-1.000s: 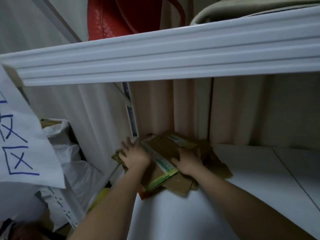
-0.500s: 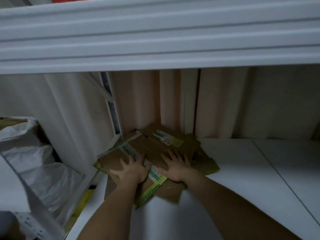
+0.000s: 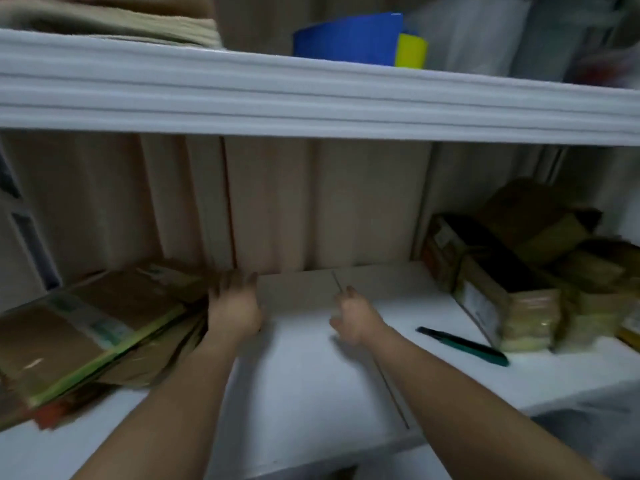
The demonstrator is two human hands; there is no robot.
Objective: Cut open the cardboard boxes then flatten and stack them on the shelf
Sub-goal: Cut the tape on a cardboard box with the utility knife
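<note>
On white shelf (image 3: 311,393), far left: stack of flattened cardboard boxes (image 3: 93,327) lying flat, tilting slightly, near corners overhanging shelf edge. Left hand (image 3: 233,306) hovering just beside stack's right edge, fingers loosely spread, grasping nothing. Right hand (image 3: 349,318) hanging mid-shelf, fingers loosely curled, blurred, seemingly grasping nothing. Green-handled cutter (image 3: 462,345) lying right of it. Uncut boxes (image 3: 512,282) sitting far right. Blue container (image 3: 346,39) standing on upper shelf (image 3: 311,95).

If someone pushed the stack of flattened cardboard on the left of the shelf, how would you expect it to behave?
The flattened cardboard stack would probably shear rather than slide as one, since its sheets lie fanned and misaligned. It overhangs the shelf edge, so pieces may drop. Taped top faces look smooth, perhaps slippery.
</note>
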